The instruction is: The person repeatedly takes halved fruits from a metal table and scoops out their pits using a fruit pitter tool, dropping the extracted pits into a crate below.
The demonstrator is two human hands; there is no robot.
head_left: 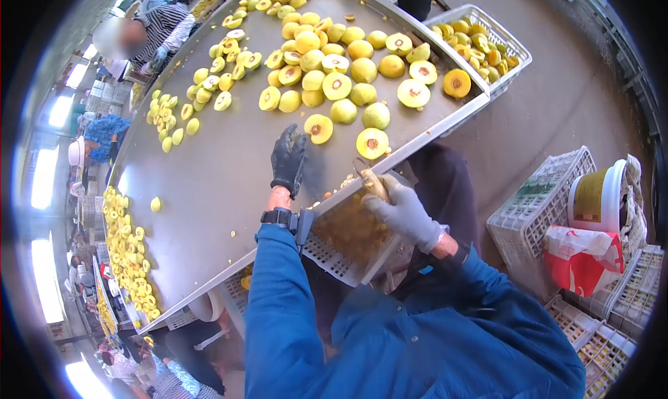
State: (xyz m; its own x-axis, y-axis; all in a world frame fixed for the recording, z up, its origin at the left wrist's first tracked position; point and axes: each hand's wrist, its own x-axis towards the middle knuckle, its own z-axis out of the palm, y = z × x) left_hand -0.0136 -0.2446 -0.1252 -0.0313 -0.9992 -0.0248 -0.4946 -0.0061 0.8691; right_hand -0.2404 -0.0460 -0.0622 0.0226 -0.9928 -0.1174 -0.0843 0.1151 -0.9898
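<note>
My left hand [289,161], in a black glove, hovers over or rests on the metal table [209,180]. Its fingers are stretched out and nothing shows in them. Just beyond its fingertips lies a halved yellow peach [319,129] with the cut face up. In a grey glove, my right hand [403,211] is closed around the wooden handle of a pitting tool [374,184] with a thin curved metal end. That tool is at the table's near edge, below another peach half [372,143]. Small pale bits lie along the edge between my hands.
Many peach halves [337,85] cover the far right of the table; smaller halves [129,253] are heaped at left. A crate of fruit [515,47] stands beyond the right rim. Below the edge sits another crate [341,260]. Crates [536,211] and a white bucket [609,197] stand right. Other people work at left.
</note>
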